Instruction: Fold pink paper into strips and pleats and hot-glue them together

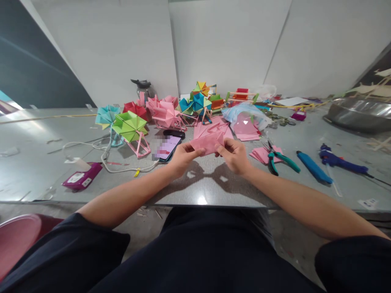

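Far left, near the counter's (36, 134) front edge: a magenta box (82, 178), glossy card, lying flat, with a white cable (116, 165) looping past it to the phone (167, 147). Phone lies face up just left of my left hand, screen readable from where I sit.

Behind the cable: a green folded pinwheel (130, 125) on a pink stick frame, crisp matte paper with sharp radial pleats. A cyan one (106, 114) sits behind it. More pink and multicoloured ones cluster toward the back edge, out of my working area.

Left hand (183, 156): grip closed, thumb on top pinching the left end of the pink paper (207, 142). Right hand (233, 154): same, closed on the right end. I hold the sheet just above the counter near the middle of the front edge, stretched between both hands so the fold line stays taut. It's thin, matte, partly folded into a long flat strip.

Flat pink sheets (214, 129) lie just behind it, within reach. A clear plastic bag (244, 116) with more pink paper sits right of those.

Right of my right hand: a small stack of pink folded pieces (261, 154), touching green-handled pliers (282, 159). Then a blue cylinder (314, 167) and a blue glue gun (339, 160), both lying flat, handles toward me. Far right back corner: a dull metal basin (360, 114).
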`<state>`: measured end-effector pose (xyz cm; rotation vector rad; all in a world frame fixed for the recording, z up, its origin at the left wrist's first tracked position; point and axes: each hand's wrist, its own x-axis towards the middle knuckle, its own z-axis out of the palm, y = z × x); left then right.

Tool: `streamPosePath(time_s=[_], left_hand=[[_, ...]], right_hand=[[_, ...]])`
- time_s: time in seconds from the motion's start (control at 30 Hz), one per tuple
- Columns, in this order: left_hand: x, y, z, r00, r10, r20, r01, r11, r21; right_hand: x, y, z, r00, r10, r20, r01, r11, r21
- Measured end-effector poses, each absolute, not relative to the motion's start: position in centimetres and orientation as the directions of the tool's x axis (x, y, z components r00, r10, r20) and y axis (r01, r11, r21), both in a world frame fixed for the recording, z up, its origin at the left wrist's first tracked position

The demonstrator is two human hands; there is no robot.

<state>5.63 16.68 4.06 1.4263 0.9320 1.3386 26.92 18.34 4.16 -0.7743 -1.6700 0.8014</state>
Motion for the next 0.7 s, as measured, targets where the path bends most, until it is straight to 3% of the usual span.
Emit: streamPosePath(time_s=[0.1, 0.33, 0.5, 0.7], left_hand=[[5.3, 17.4, 3.8, 0.059, 0.96, 0.273, -0.155, -0.261, 0.953], [4.6, 17.8, 3.3, 0.091, 0.964, 0.252, -0.117, -0.241, 0.964], [4.9, 17.7, 3.1, 0.008, 0.957, 0.29, -0.033, -0.29, 0.956], [4.5, 17.9, 3.0, 0.064, 0.958, 0.278, -0.078, -0.273, 0.959]], right_hand=[[26.9, 18.3, 4.1, -0.266, 0.81, 0.523, 0.114, 0.565, -0.817], [27.0, 18.0, 3.9, -0.326, 0.791, 0.517, 0.211, 0.595, -0.776], [26.9, 18.1, 3.7, -0.325, 0.784, 0.528, 0.239, 0.608, -0.757], [27.3, 18.5, 3.7, -0.402, 0.766, 0.501, 0.272, 0.623, -0.733]])
